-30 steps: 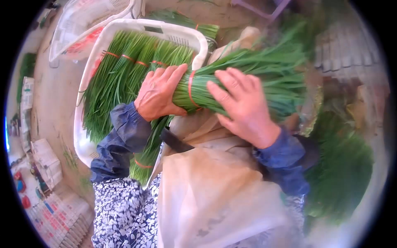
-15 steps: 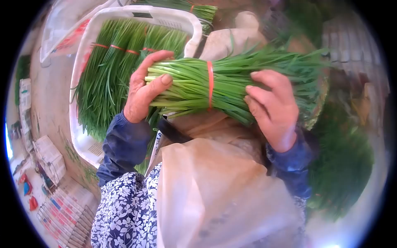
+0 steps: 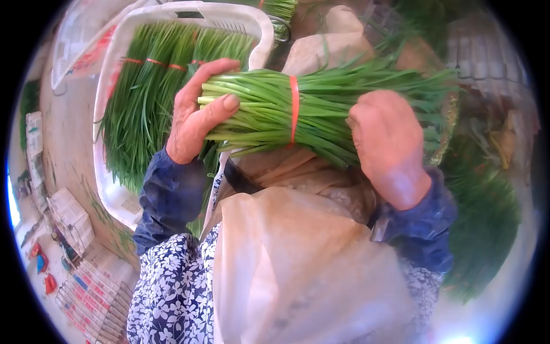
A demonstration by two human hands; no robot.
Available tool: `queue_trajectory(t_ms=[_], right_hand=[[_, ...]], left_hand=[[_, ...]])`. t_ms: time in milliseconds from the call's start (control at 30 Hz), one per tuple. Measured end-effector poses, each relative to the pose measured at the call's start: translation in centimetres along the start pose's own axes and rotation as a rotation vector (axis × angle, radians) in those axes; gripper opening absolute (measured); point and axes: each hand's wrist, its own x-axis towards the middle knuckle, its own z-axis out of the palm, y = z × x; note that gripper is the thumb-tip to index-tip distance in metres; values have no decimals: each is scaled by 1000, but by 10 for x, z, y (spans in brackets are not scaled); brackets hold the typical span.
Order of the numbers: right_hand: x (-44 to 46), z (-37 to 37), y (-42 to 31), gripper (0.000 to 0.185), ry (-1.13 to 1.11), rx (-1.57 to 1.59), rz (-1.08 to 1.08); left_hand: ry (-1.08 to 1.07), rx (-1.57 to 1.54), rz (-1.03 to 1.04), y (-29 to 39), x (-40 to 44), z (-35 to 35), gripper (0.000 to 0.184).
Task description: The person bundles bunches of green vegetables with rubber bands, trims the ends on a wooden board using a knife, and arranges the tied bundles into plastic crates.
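Note:
A thick bunch of green Chinese chives (image 3: 329, 106) lies crosswise above my lap, bound by a red band (image 3: 294, 109). Its pale cut stems point left and its leaves spread to the right. My left hand (image 3: 192, 117) is closed around the stem end, thumb in front and fingers behind. Over the leafy part, to the right of the band, my right hand (image 3: 389, 143) is curled with its fingertips pressed together. Whatever is between those fingertips is hidden.
At upper left a white plastic basket (image 3: 102, 172) holds several banded chive bunches (image 3: 146, 94). More loose greens (image 3: 481, 223) lie at the right. A beige apron (image 3: 286, 258) covers my lap. Folded newspapers (image 3: 71, 218) and a wire rack (image 3: 94, 298) are at lower left.
My right hand has gone from spread fingers on the leaves to a curled pinch, shifting slightly right. My left hand keeps its hold on the bunch.

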Motion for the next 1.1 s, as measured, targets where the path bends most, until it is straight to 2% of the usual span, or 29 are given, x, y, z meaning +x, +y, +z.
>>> queue_trajectory(t_ms=[100, 200, 300, 333, 400, 500, 600, 667, 733, 833, 933, 1000, 1033, 1067, 1100], right_hand=[[7, -5, -6, 29, 3, -15, 33], [1, -9, -7, 36, -225, 12, 222], [6, -13, -11, 40, -73, -40, 31], [8, -23, -12, 40, -219, 54, 98], [5, -27, -10, 40, -367, 148, 166], [3, -24, -18, 34, -163, 157, 99], [-6, -29, -26, 35, -218, 84, 186], [-11, -34, -26, 32, -170, 57, 214], [-14, -48, -19, 29, -205, -15, 202], [-33, -72, -16, 23, -197, -53, 474], [-53, -127, -9, 21, -358, -46, 807], [-75, -146, 7, 22, -563, -552, 886], [-79, -147, 13, 21, -539, -765, 582], [-78, -146, 14, 21, -539, -771, 587], [-51, -133, 3, 21, -363, -506, 629]], left_hand=[[-16, 5, 4, 2, -1, -1, 55], [-19, 7, 12, 3, 1, 0, 54], [-27, -18, 8, 4, 1, 5, 52], [-25, -33, 9, 4, 1, 6, 51], [-36, 30, 36, 3, 3, 5, 50], [-62, 1, -1, 18, -1, 2, 49], [-100, 93, 85, 21, 2, 3, 47], [-104, 125, 115, 22, 4, 5, 46], [-99, 75, 61, 23, 4, 4, 45], [-94, 4, -13, 26, 5, 3, 44], [-83, -18, -9, 27, 4, 1, 43], [-96, 54, 61, 26, 7, -2, 44], [-106, 126, 109, 27, 8, -3, 43], [-112, 123, 112, 27, 11, -2, 43], [-114, 113, 160, 26, 12, -1, 42]])
